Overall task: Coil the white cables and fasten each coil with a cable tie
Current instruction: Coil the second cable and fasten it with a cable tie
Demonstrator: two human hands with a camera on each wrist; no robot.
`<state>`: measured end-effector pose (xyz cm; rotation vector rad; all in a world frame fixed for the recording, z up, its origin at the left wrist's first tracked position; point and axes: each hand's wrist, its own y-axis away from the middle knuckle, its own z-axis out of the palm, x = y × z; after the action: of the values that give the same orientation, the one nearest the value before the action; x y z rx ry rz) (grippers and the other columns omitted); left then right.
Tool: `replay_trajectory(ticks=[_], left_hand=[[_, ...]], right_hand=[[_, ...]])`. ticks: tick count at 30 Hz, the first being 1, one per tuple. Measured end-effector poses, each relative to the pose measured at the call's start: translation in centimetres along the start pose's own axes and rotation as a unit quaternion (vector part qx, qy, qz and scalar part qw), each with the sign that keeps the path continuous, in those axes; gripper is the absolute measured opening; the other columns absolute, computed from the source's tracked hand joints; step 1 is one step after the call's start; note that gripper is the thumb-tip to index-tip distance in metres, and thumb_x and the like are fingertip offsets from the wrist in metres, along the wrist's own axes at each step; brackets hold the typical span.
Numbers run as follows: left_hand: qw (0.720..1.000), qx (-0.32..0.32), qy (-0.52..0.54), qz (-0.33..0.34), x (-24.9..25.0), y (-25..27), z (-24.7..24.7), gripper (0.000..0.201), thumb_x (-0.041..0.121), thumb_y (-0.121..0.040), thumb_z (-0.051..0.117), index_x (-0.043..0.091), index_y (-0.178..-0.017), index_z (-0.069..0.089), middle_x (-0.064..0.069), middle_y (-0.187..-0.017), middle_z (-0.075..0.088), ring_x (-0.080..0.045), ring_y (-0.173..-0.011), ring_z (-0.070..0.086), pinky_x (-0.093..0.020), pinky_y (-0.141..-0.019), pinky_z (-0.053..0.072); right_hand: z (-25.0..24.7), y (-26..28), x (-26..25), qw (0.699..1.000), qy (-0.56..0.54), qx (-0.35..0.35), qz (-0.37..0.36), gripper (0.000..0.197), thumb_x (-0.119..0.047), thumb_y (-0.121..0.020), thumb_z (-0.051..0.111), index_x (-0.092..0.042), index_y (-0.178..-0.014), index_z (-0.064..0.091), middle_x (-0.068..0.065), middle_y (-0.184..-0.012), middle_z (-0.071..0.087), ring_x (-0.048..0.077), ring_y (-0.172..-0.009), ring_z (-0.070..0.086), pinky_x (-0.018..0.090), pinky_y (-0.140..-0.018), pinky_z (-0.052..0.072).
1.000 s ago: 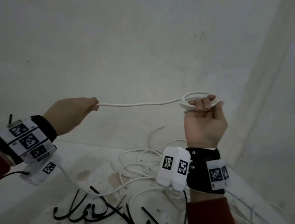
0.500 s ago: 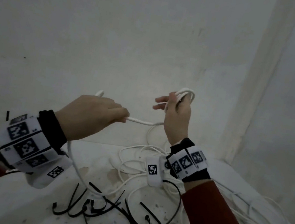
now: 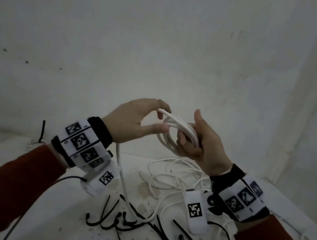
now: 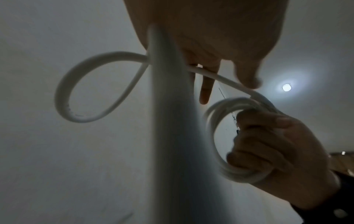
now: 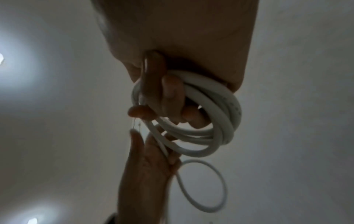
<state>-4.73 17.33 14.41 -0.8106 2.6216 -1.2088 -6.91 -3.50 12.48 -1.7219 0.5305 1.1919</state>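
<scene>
My right hand (image 3: 195, 139) is raised above the table and grips a coil of white cable (image 3: 178, 130) of several loops, fingers curled through it. My left hand (image 3: 162, 120) is right beside it and pinches the same cable between thumb and fingers at the coil's top. From the left hand the free cable (image 3: 121, 173) hangs down to the table. In the left wrist view a slack loop (image 4: 63, 94) sticks out left of the coil (image 4: 211, 136). The right wrist view shows the coil (image 5: 220, 121) round my right fingers (image 5: 168, 97).
Several black cable ties (image 3: 129, 221) lie scattered on the stained white table (image 3: 48, 216) below my hands. A tangle of loose white cables (image 3: 172, 176) lies behind them and trails off to the right. A white wall stands close behind.
The cable stretched between my hands is gone: the left hand has come across to the right hand and laid the cable onto the coil. The right hand has turned and dropped a little.
</scene>
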Motion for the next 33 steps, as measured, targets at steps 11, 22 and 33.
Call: replay_trajectory(ticks=[11,22,33], left_hand=[[0.998,0.036,0.048,-0.009,0.1,-0.1,1.1,0.031,0.042,-0.083,0.055,0.012,-0.091,0.06,0.001,-0.072,0.058,-0.007,-0.059,0.045,-0.016,-0.058,0.036],[0.987,0.021,-0.139,0.079,-0.9,-2.5,1.4,0.045,0.053,-0.076,0.061,0.012,-0.095,0.059,0.009,-0.087,0.054,-0.013,-0.082,0.042,-0.029,-0.07,0.035],[0.99,0.118,-0.037,-0.072,-1.9,-3.5,2.5,0.019,0.017,-0.1,0.04,0.015,-0.105,0.058,0.005,-0.082,0.067,-0.017,-0.043,0.059,-0.029,-0.058,0.051]], right_hand=[[0.8,-0.1,-0.6,0.998,-0.026,0.021,-0.045,0.034,-0.041,-0.077,0.061,-0.014,-0.056,0.055,-0.002,-0.036,0.033,0.016,-0.036,0.028,0.038,-0.055,0.022],[-1.4,0.5,-3.1,0.993,-0.082,0.077,0.036,0.023,-0.026,-0.072,0.047,-0.018,-0.05,0.045,-0.01,-0.032,0.02,0.008,-0.029,0.014,0.029,-0.044,0.017],[-6.5,2.1,-5.2,0.966,-0.169,0.194,-0.032,0.023,-0.028,-0.07,0.045,-0.017,-0.05,0.042,-0.008,-0.031,0.02,0.008,-0.026,0.016,0.022,-0.038,0.023]])
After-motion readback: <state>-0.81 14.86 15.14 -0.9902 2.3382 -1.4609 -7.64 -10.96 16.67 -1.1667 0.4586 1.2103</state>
